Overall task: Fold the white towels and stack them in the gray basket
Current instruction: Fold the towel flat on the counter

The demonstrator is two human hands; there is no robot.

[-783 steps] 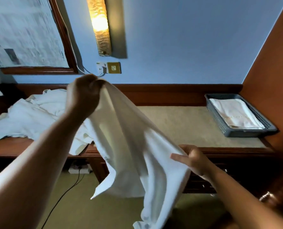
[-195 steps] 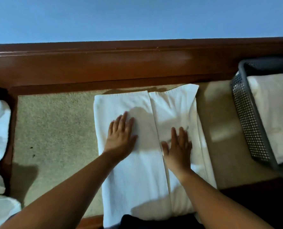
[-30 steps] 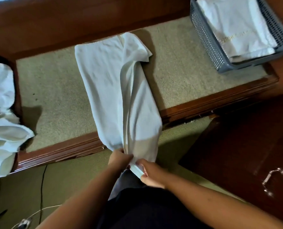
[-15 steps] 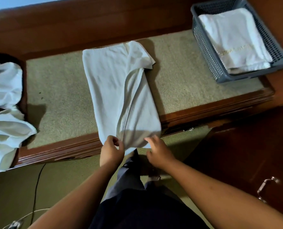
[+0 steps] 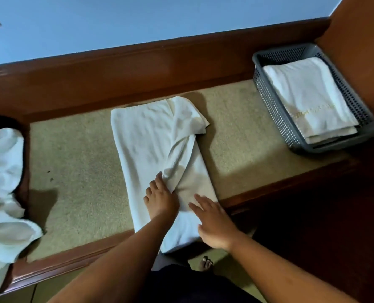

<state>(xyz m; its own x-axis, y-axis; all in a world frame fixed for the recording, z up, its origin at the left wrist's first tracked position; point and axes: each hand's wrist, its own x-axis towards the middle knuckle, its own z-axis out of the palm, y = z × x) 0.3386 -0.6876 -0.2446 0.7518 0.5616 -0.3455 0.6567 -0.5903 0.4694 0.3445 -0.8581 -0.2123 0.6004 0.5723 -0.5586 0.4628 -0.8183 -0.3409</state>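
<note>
No longer pinching the near end: now pressing left hand (image 5: 161, 201) and right hand (image 5: 214, 224), fingers (image 5: 198, 200) straight, empty, onto the long white cloth towel (image 5: 155, 145) rumpled on the beige tabletop (image 5: 72, 171). Needs smoothing before the gray perforated basket (image 5: 273, 110).

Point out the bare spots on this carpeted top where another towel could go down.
Two bare patches: one between the unfolded pile and the half-folded towel, the other between that towel and the gray basket. The middle is crowded: the towel under left hand and right hand.
</note>
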